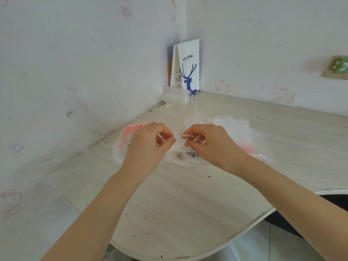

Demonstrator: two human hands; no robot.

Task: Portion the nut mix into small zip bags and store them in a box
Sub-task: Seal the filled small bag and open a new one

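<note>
A thin white plastic bag with dark contents sits on the table in front of me. My left hand and my right hand each pinch one of its white handle strips above it, fingers curled, close together. A clear plastic box stands upright just behind the hands. Clear zip bags with red seal lines lie to the right. Under my left hand lies another clear bag with something pink inside.
A white paper coffee bag leans in the wall corner at the back, with a clear container in front of it. The pale wooden table has a curved front edge and dark crumbs scattered on it.
</note>
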